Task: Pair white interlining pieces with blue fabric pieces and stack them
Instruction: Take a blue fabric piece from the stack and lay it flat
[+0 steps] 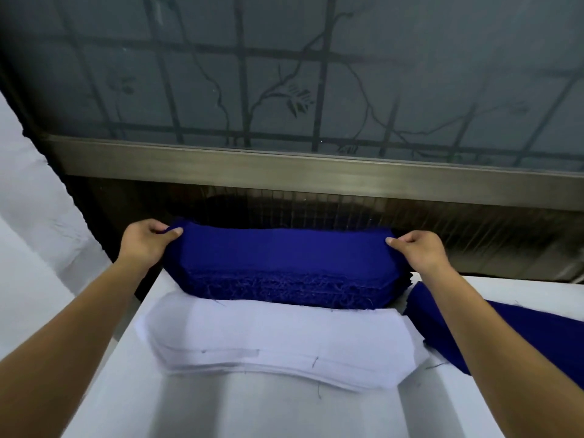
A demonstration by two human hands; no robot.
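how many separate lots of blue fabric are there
2. One thick blue stack at the far edge of the table, its ends pinched by the left hand and right hand; one blue lot right of it, running out of frame, so more may be hidden.

no readable text, labels, brands, numbers or signs anywhere

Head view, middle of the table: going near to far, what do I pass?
Bare table → white interlining stack → blue fabric stack, its ends pinched by the left hand and right hand → metal window rail → frosted window.
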